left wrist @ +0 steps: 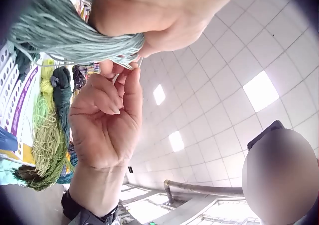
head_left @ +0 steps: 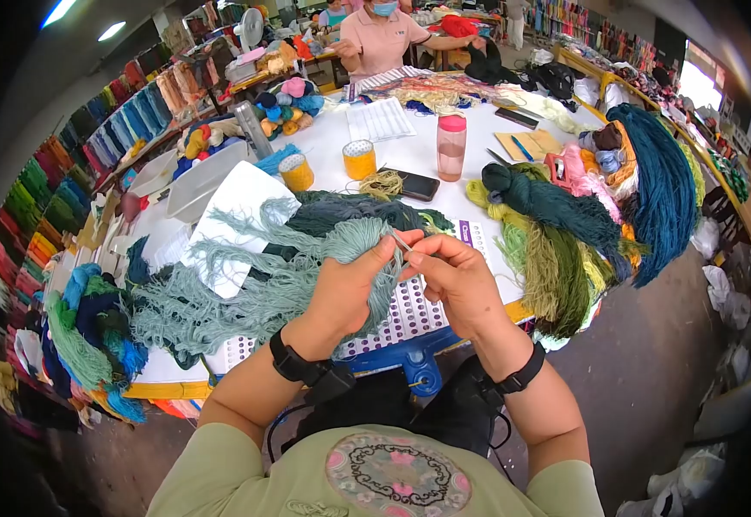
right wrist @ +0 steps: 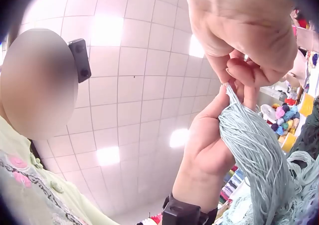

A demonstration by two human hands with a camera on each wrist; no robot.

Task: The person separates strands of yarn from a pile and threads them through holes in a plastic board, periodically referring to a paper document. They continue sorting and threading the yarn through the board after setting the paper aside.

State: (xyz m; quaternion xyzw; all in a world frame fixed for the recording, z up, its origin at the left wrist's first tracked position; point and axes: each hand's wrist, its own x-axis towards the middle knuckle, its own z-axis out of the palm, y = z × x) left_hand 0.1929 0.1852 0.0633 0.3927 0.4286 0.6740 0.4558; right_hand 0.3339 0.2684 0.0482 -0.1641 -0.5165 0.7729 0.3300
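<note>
A hank of pale grey-teal thread is gathered in my left hand, whose thumb and fingers grip it near its upper end. At that end, the thumb and forefinger of my right hand pinch a few strands. Both sets of fingertips meet there in the right wrist view, where the thread hangs down from them. Loose tails of the same thread spread left over the table, across a white sheet and darker green hanks. Below my hands lies a card with rows of holes.
Olive and dark teal hanks lie at the right, beside blue ones. Behind my hands stand a pink-lidded bottle, a phone and two yellow tape rolls. A blue clamp sits at the front edge. Another person is across the table.
</note>
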